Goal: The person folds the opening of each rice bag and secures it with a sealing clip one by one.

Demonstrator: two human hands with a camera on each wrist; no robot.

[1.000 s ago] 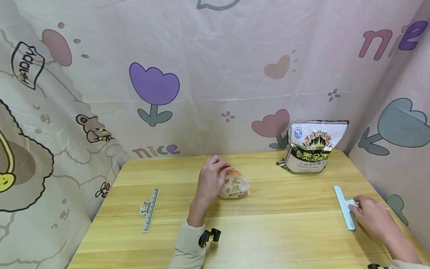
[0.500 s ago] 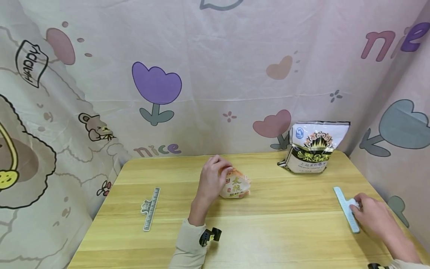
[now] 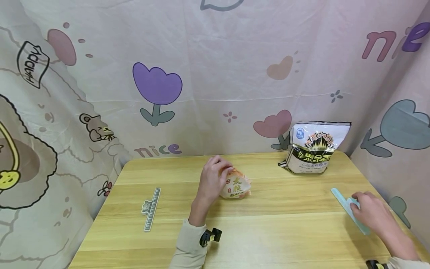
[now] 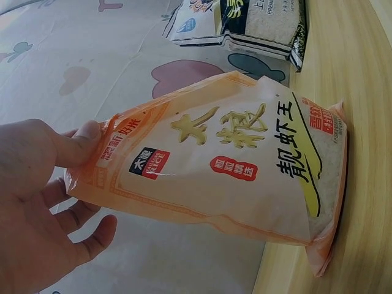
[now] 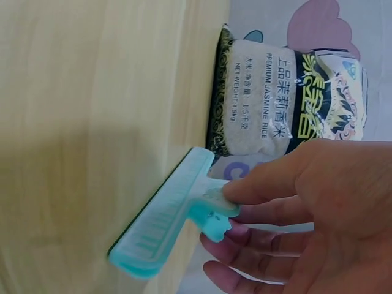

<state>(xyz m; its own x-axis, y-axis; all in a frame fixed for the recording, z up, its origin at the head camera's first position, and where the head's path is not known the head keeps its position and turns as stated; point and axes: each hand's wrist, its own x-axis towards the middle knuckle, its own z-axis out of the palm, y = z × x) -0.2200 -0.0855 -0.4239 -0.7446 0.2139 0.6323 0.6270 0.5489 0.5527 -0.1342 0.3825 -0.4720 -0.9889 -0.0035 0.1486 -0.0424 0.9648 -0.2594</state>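
Note:
My left hand (image 3: 212, 177) pinches the top end of an orange and cream rice bag (image 4: 202, 159), which stands on the table left of my other hand. In the left wrist view the thumb lies on the bag's front and the fingers go behind it. My right hand (image 3: 371, 211) pinches the handle of a light blue-green bag clip (image 5: 168, 211) between thumb and fingers. The clip's long bar slants across, close over the tabletop in the right wrist view. A second bag clip (image 3: 152, 210), grey-white with a decorated handle, lies on the left part of the table.
A white and black jasmine rice bag (image 3: 312, 149) stands at the back right of the wooden table (image 3: 268, 239). A patterned curtain (image 3: 215, 74) hangs behind the table and along both sides.
My right hand has turned the blue-green clip, so its near end has swung to the right and it lies more aslant. My left hand and the orange bag look unmoved.

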